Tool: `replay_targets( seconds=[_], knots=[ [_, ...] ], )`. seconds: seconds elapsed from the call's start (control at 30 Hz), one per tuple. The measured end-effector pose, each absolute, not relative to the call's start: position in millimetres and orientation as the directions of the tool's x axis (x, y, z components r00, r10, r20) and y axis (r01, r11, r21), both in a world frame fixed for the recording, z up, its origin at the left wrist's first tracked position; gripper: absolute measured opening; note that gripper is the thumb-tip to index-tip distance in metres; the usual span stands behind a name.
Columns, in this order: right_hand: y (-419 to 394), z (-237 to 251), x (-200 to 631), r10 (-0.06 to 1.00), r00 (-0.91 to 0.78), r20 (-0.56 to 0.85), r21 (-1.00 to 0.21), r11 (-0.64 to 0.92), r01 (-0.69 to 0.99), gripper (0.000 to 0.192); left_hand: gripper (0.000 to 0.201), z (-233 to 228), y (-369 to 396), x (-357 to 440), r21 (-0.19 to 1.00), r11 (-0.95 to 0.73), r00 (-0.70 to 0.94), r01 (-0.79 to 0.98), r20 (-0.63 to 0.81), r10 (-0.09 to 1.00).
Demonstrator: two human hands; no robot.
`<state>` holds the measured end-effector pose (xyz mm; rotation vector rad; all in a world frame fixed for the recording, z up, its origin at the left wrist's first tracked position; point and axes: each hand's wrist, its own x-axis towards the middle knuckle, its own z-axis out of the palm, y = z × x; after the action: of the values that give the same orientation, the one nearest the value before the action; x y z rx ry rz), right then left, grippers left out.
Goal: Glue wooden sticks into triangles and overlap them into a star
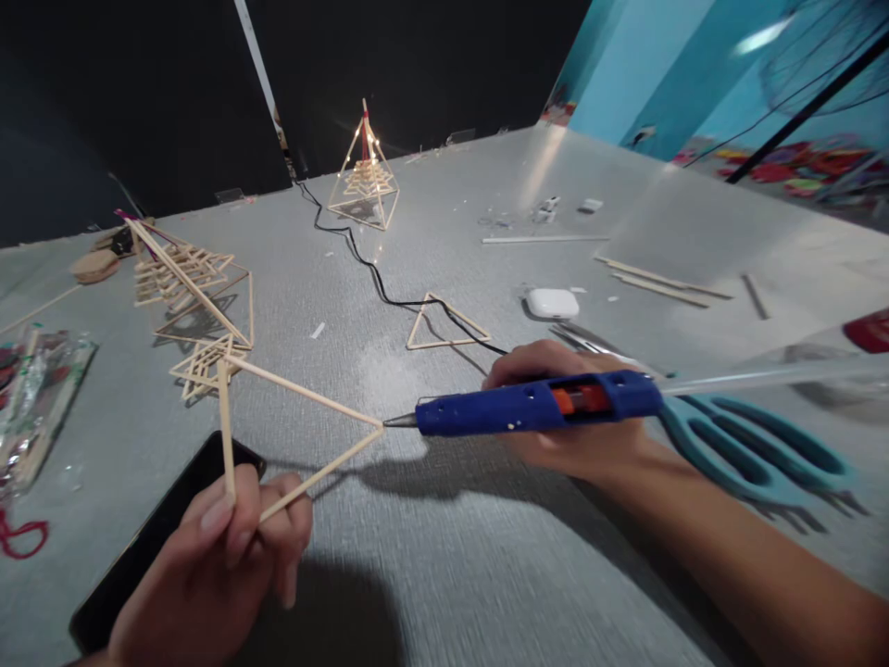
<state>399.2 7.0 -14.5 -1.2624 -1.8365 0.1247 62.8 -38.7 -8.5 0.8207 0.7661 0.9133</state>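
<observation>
Holding the stick triangle (292,435) up over the grey bench (444,556), I had my left hand (215,565) closed on its near corner, thumb and fingers pinched round the two sticks where they met. My right hand (569,417) was wrapped tight round the blue glue gun (534,408), whose metal nozzle touched the triangle's far corner, the one pointing right. A clear glue stick (757,377) stuck out of the gun's back end.

Taking the glue gun as the landmark: just behind it and under my wrist lay a pair of teal-handled scissors (750,454). Beyond the gun sat a small white earbud case (552,303), and left of that case a finished flat stick triangle (444,324) lay on the bench with a black cable (368,269) running past it. That cable led away to a lit stick pyramid (365,181) far beyond the gun. Well to the gun's left stood another stick pyramid (187,278) with layered slats inside. Loose sticks (659,281) lay beyond the gun to the right. A black phone (153,537) lay flat under my left hand, well to the gun's left.
</observation>
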Motion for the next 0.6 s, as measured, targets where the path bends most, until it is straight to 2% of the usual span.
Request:
replay_targets(
  seconds=[0.1,0.23,0.43,0.5,0.6],
  knots=[
    [7,-17,399,0.808,-0.046,0.588,-0.559,0.447,0.698,0.005,0.035,-9,-34,66,0.822,0.383,0.439,-0.422,-0.184,0.879],
    [7,-18,398,0.792,0.009,0.611,-0.596,0.452,0.664,0.010,0.042,-13,-27,74,0.768,0.402,0.420,-0.498,-0.192,0.887],
    [5,-5,400,0.794,-0.143,0.591,-0.546,0.525,0.654,0.008,0.048,-12,-25,79,0.643,0.504,0.465,-0.577,-0.249,0.850],
    [4,-4,400,0.795,-0.195,0.575,-0.532,0.544,0.649,0.009,0.049,-10,-24,80,0.639,0.507,0.460,-0.579,-0.258,0.850],
    [2,-12,401,0.753,-0.191,0.629,-0.480,0.570,0.667,0.010,0.049,-8,-22,80,0.656,0.500,0.451,-0.566,-0.261,0.853]
  ],
)
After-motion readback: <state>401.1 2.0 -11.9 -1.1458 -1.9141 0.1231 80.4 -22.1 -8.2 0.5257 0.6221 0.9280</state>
